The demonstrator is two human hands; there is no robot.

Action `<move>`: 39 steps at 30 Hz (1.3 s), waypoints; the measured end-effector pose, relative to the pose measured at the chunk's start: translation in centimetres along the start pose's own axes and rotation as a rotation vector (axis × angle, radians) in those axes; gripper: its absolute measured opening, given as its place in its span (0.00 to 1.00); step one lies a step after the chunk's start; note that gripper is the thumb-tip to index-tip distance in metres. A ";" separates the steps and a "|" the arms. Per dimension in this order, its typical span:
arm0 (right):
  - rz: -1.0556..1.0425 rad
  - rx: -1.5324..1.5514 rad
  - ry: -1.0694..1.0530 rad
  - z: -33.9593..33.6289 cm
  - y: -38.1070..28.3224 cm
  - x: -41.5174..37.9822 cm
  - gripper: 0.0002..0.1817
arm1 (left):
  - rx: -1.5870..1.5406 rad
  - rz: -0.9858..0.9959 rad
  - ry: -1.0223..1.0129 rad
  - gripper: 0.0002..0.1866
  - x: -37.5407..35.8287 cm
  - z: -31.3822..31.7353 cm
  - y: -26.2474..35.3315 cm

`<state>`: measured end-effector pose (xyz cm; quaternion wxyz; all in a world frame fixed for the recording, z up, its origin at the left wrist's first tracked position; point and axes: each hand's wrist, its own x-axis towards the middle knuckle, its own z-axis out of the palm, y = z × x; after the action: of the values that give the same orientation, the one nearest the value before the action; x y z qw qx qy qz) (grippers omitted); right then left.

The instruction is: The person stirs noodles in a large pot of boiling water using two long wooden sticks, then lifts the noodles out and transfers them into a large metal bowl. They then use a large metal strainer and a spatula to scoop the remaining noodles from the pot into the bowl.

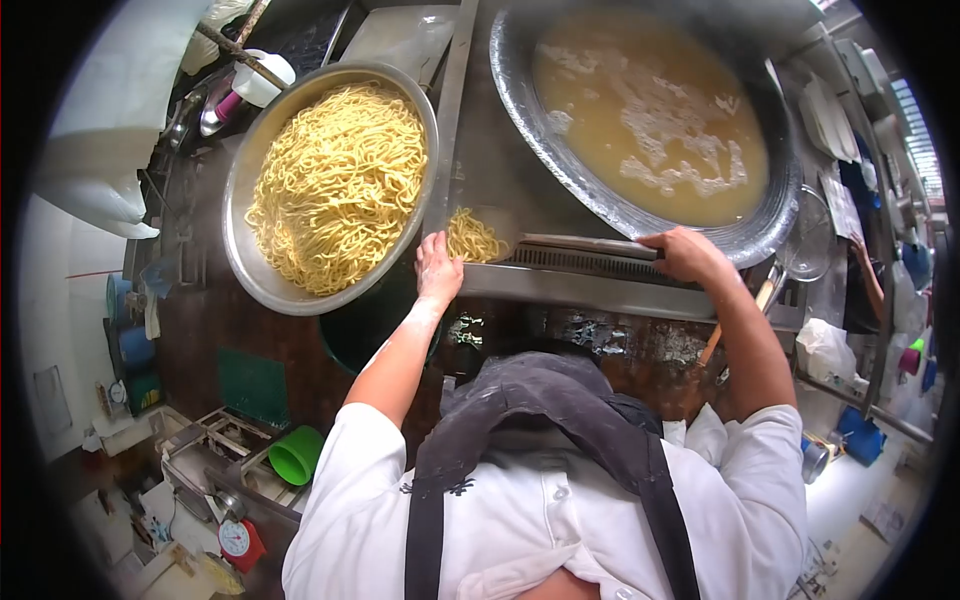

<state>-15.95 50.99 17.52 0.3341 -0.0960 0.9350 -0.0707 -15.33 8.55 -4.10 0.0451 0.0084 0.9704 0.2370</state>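
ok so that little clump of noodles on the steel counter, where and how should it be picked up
Probably pinch the small noodle clump across its loose middle from above, coming in from its left where the left hand already rests. It lies flat on the steel counter, so there is no edge to get under.

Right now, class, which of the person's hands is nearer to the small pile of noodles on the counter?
Left. The left hand rests right beside the small pile of noodles, at its left edge. The right hand grips a flat metal tool well off to the pile's right.

Pretty tight up here: noodle basin [300, 270] crowding the left, big wok [760, 215] hogging the right. Only bare steel counter [490, 170] between them, plus a small noodle clump [472, 238].
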 end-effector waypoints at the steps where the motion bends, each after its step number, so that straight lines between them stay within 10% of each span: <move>1: -0.005 -0.004 0.041 0.9 -0.4 0.3 0.28 | 0.032 -0.032 -0.064 0.38 0.5 0.2 0.1; 11: 0.031 0.370 0.194 12.0 0.1 -2.1 0.26 | 0.122 0.245 -0.086 0.40 1.7 2.4 0.4; 21: -0.146 0.079 0.397 -7.1 -11.1 -7.8 0.25 | -0.025 0.294 0.403 0.35 5.6 -10.4 0.9; 28: -0.188 0.184 0.639 -4.0 -12.0 -6.6 0.26 | -0.145 0.092 0.671 0.34 -1.8 -20.2 -3.0; 32: 0.083 0.045 0.337 -4.9 -5.2 -8.8 0.23 | -0.620 -0.066 0.223 0.25 -8.2 -16.5 -3.6; 39: -0.026 0.018 0.112 -1.6 -0.5 1.9 0.23 | -0.041 -0.096 -0.141 0.45 -0.1 0.3 -0.8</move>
<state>-18.39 50.16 17.71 0.2813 -0.1010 0.9501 -0.0888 -15.17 7.97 -4.70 0.1247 -0.0224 0.9590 0.2533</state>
